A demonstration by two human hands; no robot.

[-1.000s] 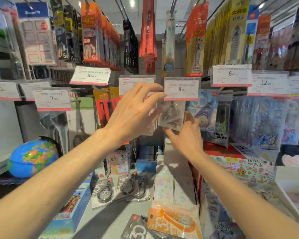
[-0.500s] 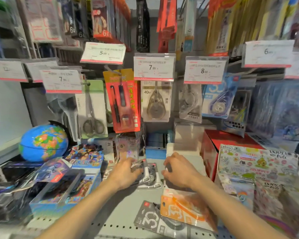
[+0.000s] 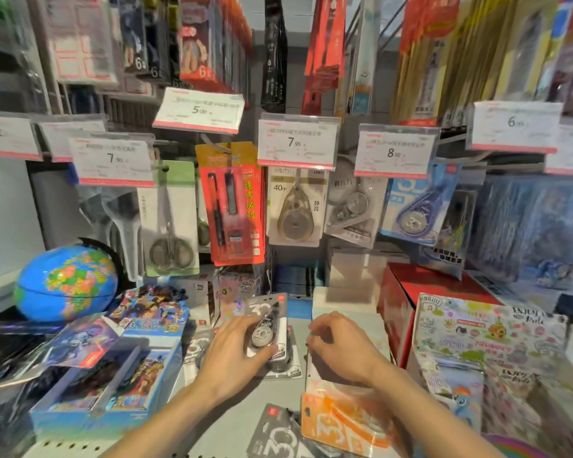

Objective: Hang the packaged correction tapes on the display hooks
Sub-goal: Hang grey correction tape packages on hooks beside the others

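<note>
My left hand [image 3: 234,353] grips a grey packaged correction tape [image 3: 267,320] marked 30 and tilts it up off the shelf, above more grey packs [image 3: 286,361] lying flat. My right hand [image 3: 339,347] hovers just to the right with fingers curled; whether it holds anything I cannot tell. Correction tapes hang on the display hooks above: a beige 40 m pack [image 3: 295,206] under the 7.90 tag, a clear pack [image 3: 353,206] under the 8.00 tag, and a blue pack [image 3: 417,206]. An orange pack [image 3: 341,421] and a grey pack [image 3: 275,438] lie at the shelf's front.
A globe [image 3: 65,282] stands at the left, with boxes of card packs [image 3: 113,375] beside it. Scissors [image 3: 169,219] and a red pen pack [image 3: 232,203] hang left of the tapes. A red box [image 3: 407,292] and sticker packs [image 3: 487,338] crowd the right.
Both hands came down from the hook under the 8.00 tag to the shelf. My left hand took hold of a grey pack and has tilted it up.
</note>
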